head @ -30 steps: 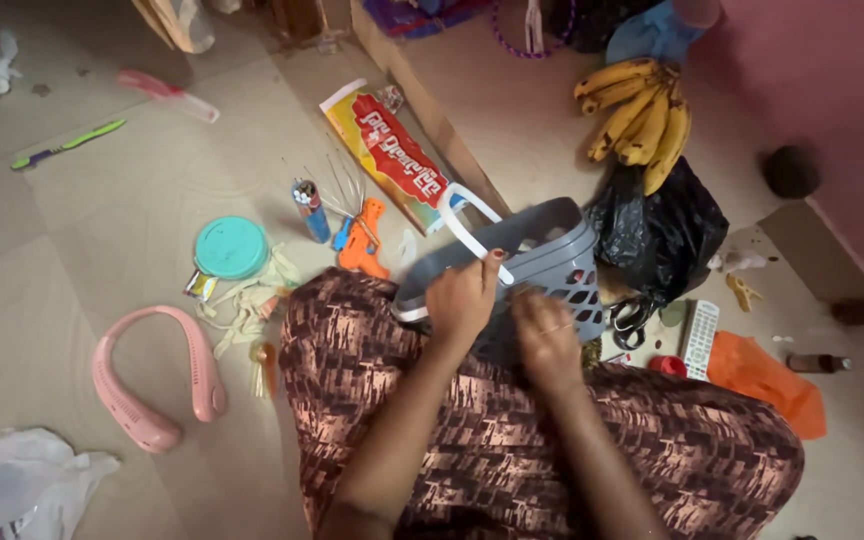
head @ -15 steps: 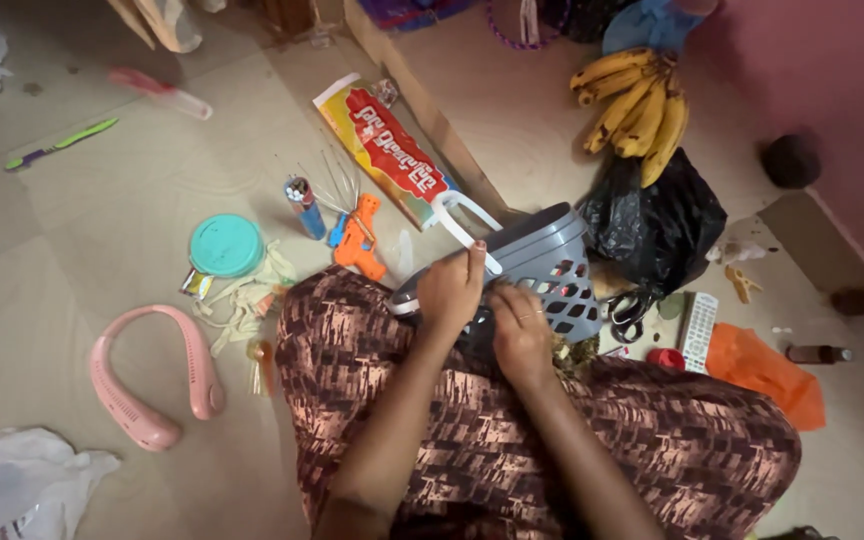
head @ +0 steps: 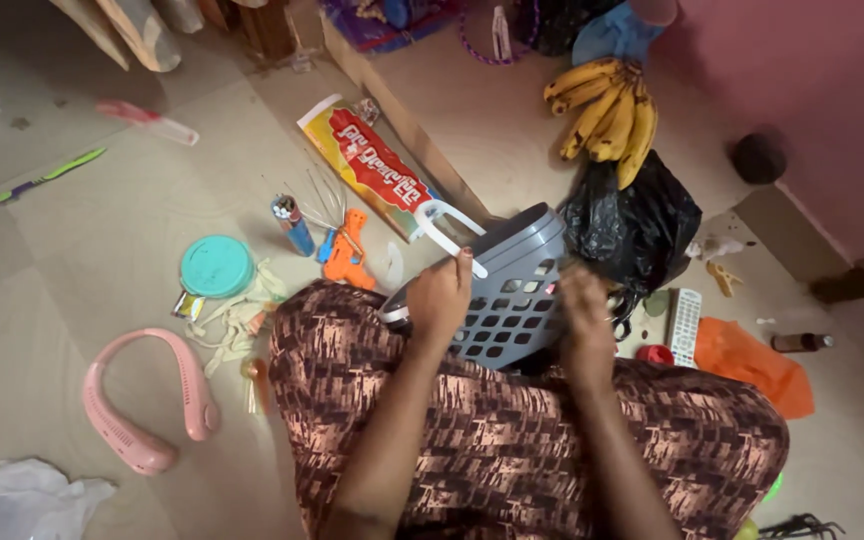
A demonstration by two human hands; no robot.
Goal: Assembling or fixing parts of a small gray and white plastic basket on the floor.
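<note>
Head view: grey basket (head: 512, 300) tipped, mouth facing upper left; left hand (head: 439, 297) grips rim, right hand (head: 586, 312) blurred, grip unclear.

The basket (head: 512, 300) rests on the lap, tipped on its side. Right of it lies the bag (head: 637, 225) (bananas (head: 607, 115) behind); left, the lid (head: 216, 266) and neck fan (head: 142, 400).

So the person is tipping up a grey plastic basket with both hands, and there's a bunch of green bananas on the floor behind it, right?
Not quite: the bananas are yellow, not green, as the head view shows. The rest holds: the left hand and the right hand both grip the tilted grey plastic basket, and the bunch lies on the floor beyond it.
</note>
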